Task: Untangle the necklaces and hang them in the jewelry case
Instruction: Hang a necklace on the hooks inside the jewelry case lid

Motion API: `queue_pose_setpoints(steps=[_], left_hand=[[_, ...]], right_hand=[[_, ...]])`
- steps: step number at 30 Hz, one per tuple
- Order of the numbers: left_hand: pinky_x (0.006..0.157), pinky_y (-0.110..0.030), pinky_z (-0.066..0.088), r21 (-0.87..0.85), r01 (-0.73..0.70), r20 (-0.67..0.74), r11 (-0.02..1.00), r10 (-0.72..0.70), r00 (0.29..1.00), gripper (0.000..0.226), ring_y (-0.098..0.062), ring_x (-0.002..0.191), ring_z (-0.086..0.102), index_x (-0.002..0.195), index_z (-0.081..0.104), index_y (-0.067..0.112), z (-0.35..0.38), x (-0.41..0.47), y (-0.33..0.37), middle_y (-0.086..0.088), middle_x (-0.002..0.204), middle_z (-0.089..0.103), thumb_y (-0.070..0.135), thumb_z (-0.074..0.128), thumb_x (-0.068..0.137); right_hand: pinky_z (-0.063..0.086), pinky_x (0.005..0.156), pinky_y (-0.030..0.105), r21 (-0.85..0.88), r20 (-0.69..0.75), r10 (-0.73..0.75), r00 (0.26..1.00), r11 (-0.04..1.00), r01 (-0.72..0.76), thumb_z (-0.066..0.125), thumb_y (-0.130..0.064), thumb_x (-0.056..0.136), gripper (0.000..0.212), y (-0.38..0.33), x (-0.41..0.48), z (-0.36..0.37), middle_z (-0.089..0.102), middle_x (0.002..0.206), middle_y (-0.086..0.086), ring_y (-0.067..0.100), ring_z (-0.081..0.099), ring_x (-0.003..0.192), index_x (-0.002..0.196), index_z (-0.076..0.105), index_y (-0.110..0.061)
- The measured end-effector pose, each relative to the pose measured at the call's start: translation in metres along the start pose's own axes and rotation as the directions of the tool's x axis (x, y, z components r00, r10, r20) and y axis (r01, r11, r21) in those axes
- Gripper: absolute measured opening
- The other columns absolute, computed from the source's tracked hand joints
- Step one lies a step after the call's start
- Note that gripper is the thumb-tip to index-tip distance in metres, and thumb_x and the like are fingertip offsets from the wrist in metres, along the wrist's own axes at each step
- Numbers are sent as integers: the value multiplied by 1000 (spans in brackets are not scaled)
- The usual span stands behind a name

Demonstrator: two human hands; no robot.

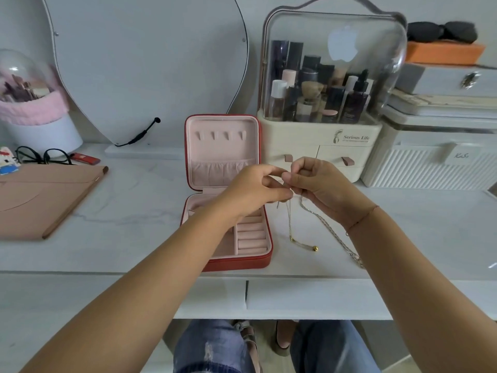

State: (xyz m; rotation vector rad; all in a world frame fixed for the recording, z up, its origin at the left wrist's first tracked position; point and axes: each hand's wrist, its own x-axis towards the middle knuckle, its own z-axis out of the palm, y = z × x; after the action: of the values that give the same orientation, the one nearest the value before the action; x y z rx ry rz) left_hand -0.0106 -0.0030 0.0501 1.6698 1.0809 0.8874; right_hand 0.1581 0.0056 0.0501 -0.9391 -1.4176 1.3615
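Between the two sets of fingertips, where they meet, any knot is too small to resolve. Left hand [252, 192] pinches the top of the thin gold chain [290, 224] with a small gold bead end. Right hand [320, 184] pinches the top of the braided silver chain [337, 237], as far as I can tell. Both hands have fingers curled in a narrow pinch, tips touching or nearly so. Both chains hang from the fingers and trail onto the white marble tabletop [403, 224], towards the person. Below the fingers they lie apart, gold under the left tips, silver running past the right wrist.

Step, my read: untangling, late stage. Lower runs look separate, only the top is in doubt. Nothing hung yet, and the four pink hooks [227, 135] are bare.

Next move needs the hands drawn apart slowly to confirm separation. Then one chain goes up beyond the left fingers and onto a hook. Small tab, so fine pinch, no yank.

Room: the red square jewelry case [242, 263] with pink lining is open below the left fingers, its upright lid just beyond them. Cream cosmetics organiser [295, 135] with a clear dome sits close beyond the right fingers, so there's little clearance there. Silver tail lies near the table's front edge and could slide off if dragged. There's more tabletop to the right of the right fingers.
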Motion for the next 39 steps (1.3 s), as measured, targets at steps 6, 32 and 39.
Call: queue_pose_setpoints(steps=[6,32,39], left_hand=[[84,-20,54,-58,29,-7,998,-29,1000,21,-8,79,70,98,69,17,-8,-5,-5,0,79,73,4,72,81],[62,-18,44,-2,-99,-340,995,93,936,12,-3,51,45,90,71,17,-149,9,63,0,78,68,7,64,88],[63,-22,47,376,73,-420,924,100,902,5,-4,65,64,84,75,14,-155,14,11,3,73,72,17,76,80]], right_hand=[[36,64,23,-36,-34,-4,999,999,3,74,-16,68,23,2,-2,-1,63,62,4,15,44,59,75,53,-11],[50,57,21,203,270,108,957,965,-166,50,-9,96,13,-82,81,87,57,67,5,10,49,54,96,62,-5],[38,55,6,-470,-57,-212,976,868,161,70,-10,86,5,-38,103,107,58,65,-9,-4,49,52,82,70,-11]])
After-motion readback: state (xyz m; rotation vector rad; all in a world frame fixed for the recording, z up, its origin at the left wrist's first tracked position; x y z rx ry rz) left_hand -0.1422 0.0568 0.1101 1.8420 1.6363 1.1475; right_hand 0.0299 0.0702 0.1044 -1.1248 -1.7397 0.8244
